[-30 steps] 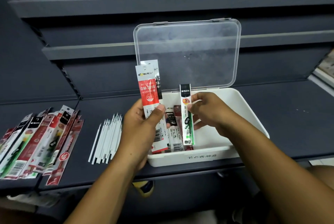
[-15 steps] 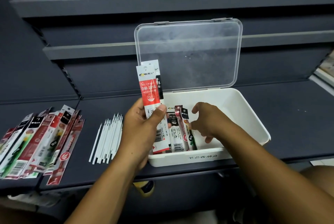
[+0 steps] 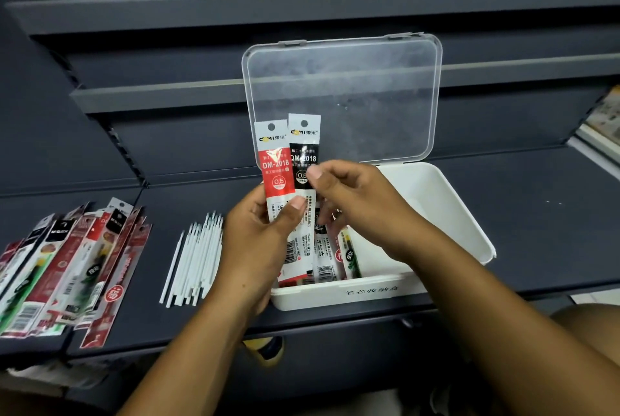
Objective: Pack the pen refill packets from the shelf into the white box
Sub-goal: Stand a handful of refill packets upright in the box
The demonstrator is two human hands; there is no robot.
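Head view: the left hand [image 3: 258, 241] grips a red-labelled plastic refill packet [image 3: 275, 164] and a black-labelled refill packet [image 3: 303, 143] upright over the white plastic box [image 3: 436, 201]. The right hand [image 3: 359, 204] pinches the black-labelled refill packet. Probably light, floppy and slick: pinch mid-length.

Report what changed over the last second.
The right hand let go of the green-printed refill packet, which now lies in the white plastic box, then rose leftward to pinch the black-labelled refill packet. The left hand still grips it and the red-labelled refill packet. The packet pile and loose white refills stayed put.
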